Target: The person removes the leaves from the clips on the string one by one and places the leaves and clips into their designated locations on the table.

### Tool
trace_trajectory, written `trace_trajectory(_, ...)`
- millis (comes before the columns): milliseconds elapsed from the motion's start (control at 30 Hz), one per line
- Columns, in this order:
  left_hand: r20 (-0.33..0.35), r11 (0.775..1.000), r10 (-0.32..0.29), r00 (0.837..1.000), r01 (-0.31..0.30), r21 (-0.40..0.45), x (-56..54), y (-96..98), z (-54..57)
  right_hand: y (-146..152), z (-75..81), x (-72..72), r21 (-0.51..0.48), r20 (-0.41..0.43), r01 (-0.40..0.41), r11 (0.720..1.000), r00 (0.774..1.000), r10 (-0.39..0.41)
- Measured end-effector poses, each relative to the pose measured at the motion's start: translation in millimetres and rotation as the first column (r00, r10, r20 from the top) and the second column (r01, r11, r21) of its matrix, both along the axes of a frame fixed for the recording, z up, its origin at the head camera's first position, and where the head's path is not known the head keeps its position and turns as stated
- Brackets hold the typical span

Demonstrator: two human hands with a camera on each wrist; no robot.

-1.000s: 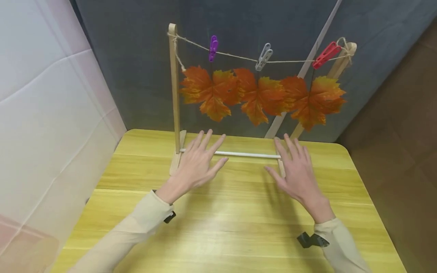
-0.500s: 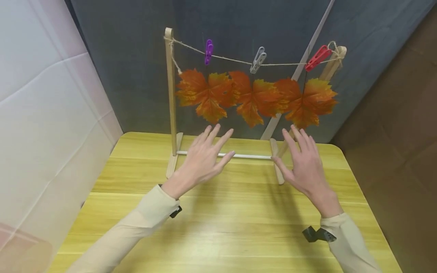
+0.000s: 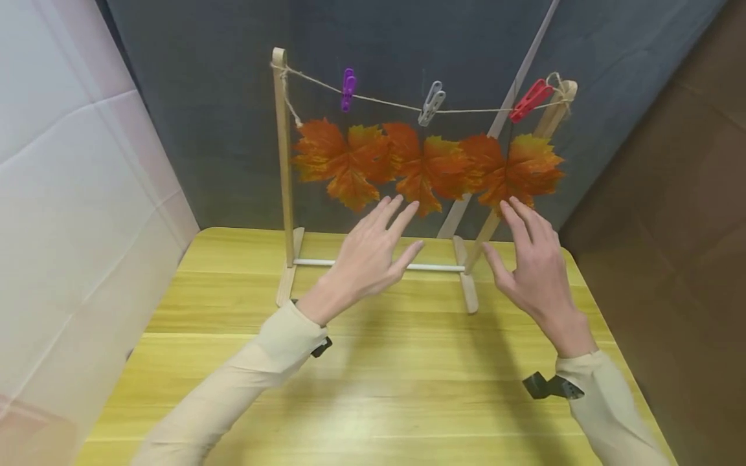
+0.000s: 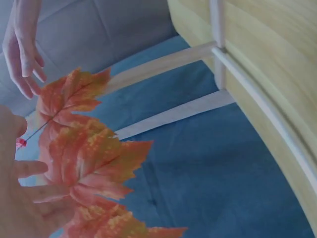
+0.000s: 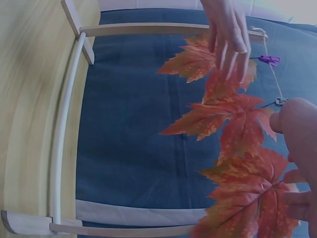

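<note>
Three orange artificial maple leaves hang in a row from a string [image 3: 474,111] on a wooden frame [image 3: 283,162]. A purple clothespin [image 3: 348,90] is above the left leaf [image 3: 344,162], a grey clothespin [image 3: 432,103] above the middle leaf [image 3: 422,165], and a red clothespin [image 3: 531,101] above the right leaf [image 3: 513,168]. My left hand [image 3: 373,252], fingers extended, is raised in front of the frame, below the left and middle leaves. My right hand [image 3: 536,268] is likewise raised near the right leaf's lower edge. Both hands hold nothing; whether fingertips touch the leaves I cannot tell.
The frame stands at the back of a yellow wood-grain table [image 3: 373,388]. A white rod [image 3: 315,263] joins its two feet low down. Behind it hangs a dark grey-blue backdrop [image 3: 192,77], with a pale strip [image 3: 530,58] leaning diagonally.
Both hands have risen from near the low white rod toward the leaves, drifting rightward. The frame, string, clothespins and leaves appear slightly shifted left in view; their arrangement is unchanged.
</note>
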State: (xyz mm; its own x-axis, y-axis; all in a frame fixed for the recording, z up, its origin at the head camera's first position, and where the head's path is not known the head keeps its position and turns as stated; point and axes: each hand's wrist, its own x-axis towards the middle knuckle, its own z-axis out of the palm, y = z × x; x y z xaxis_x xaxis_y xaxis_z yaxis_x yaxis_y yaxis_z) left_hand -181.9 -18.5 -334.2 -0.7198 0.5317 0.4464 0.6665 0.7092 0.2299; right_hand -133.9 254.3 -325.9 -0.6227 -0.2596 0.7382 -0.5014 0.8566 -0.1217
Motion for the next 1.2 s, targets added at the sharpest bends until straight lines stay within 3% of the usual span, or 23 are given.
trace_trajectory(333, 0.020, 0.997, -0.042, 0.999, 0.041, 0.062, -4.3, 18.5, 17.4, 5, 14.8, -8.4, -0.121, -0.043, 0.028, 0.992, 0.998, -0.034)
trace_trajectory(700, -0.054, 0.985, -0.079, 0.995, 0.086, 0.148, -13.5, 41.1, 34.8, 2, 45.6, -22.0, -0.229, -0.075, 0.025, 0.973, 0.996, -0.043)
trace_trajectory(900, -0.047, 0.975, -0.104, 0.994, 0.111, 0.191, -18.7, 49.6, 42.4, 2, 63.1, -29.3, -0.283, -0.069, 0.034, 0.958, 0.996, -0.055)
trace_trajectory(1200, -0.085, 0.961, -0.118, 0.989, 0.135, 0.240, -28.6, 66.2, 53.8, -2, 78.0, -35.7, -0.322, -0.060, 0.036, 0.946, 0.997, -0.058)
